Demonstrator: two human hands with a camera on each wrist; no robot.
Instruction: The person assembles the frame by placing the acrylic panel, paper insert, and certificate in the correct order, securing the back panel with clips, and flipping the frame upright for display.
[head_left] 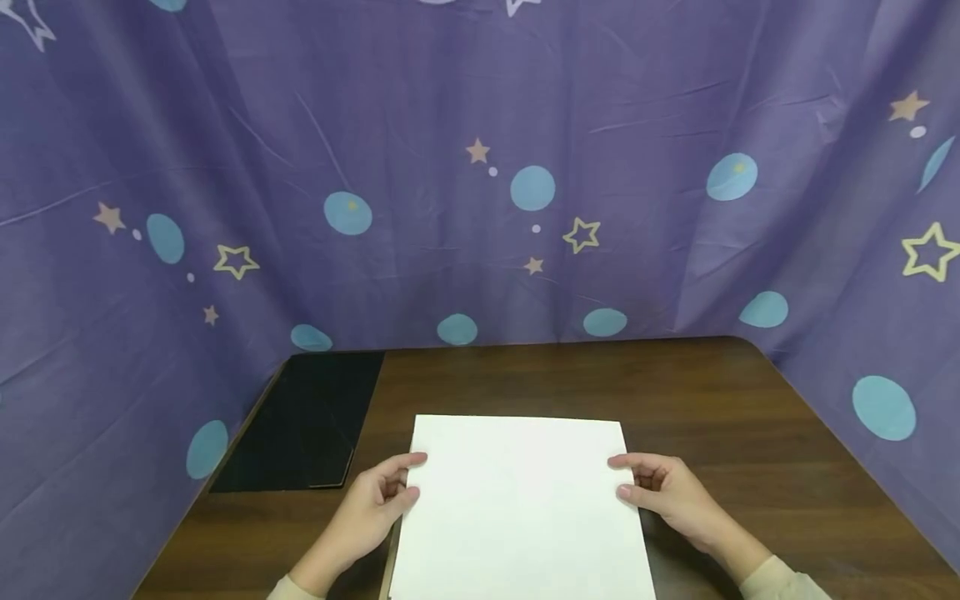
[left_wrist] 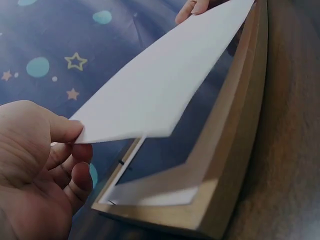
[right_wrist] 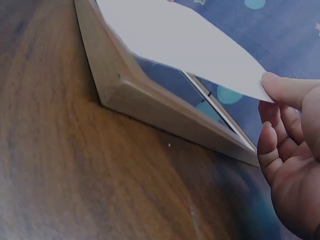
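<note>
A white sheet of paper or thin card (head_left: 517, 508) is held level between both hands in the head view. My left hand (head_left: 367, 508) pinches its left edge between thumb and fingers. On the opposite edge, my right hand (head_left: 671, 496) pinches the sheet the same way. Below it lies a wooden picture frame (left_wrist: 235, 150) with a reflective glass pane (left_wrist: 160, 157) and a white inner border. Both wrist views show a gap between the sheet and the frame (right_wrist: 170, 117). From above, the sheet hides nearly all of the frame.
A flat black panel (head_left: 300, 421) lies at the table's back left, with a thin piece lifted at its near right corner. The dark wooden table (head_left: 585, 379) has rounded far corners. A purple curtain (head_left: 420, 108) with stars and blue ovals surrounds it.
</note>
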